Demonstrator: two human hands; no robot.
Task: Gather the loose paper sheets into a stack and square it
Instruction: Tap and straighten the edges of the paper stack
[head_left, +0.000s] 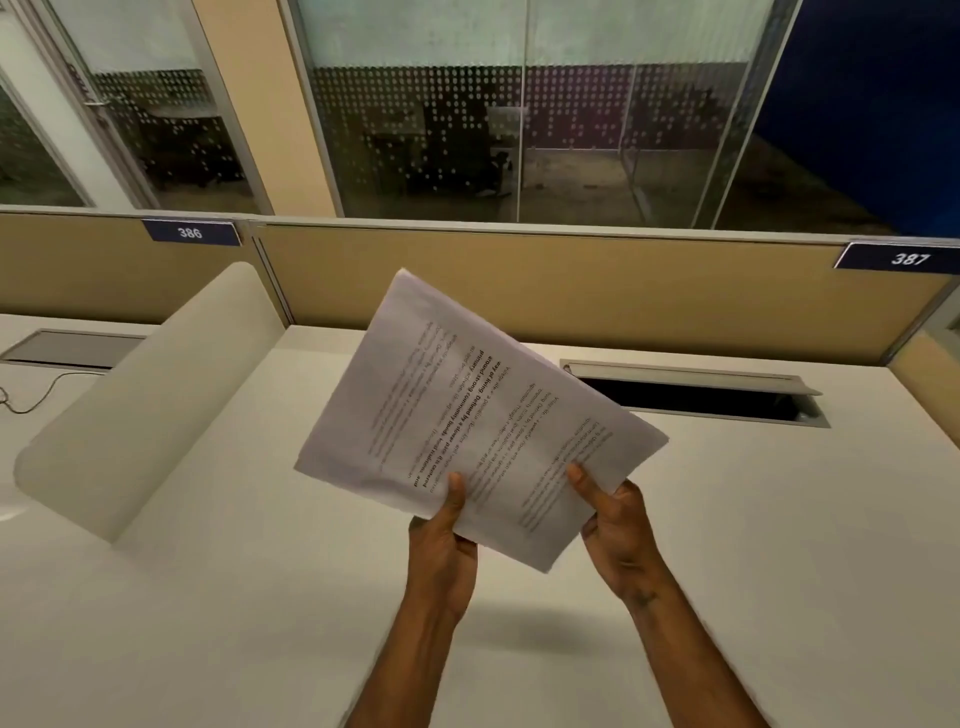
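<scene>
Behind paper stack (467, 415): hidden fingers.

Setting was an open-plan office. White counter (727, 519) backed by a tan partition (519, 280) carrying numbered seat plates, 386 (190, 232) and 387 (909, 258). Cable hatch (691, 397) was set into the counter, lid raised. Frosted, dot-patterned glass walls (467, 130) stood behind, dark rooms beyond.

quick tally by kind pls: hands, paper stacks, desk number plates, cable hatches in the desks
Hands: 2 (left hand, right hand)
Paper stack: 1 (paper stack, held in both hands)
Number plates: 2 (386 plate, 387 plate)
Cable hatches: 2 (open hatch, shut hatch)
Total: 7
</scene>
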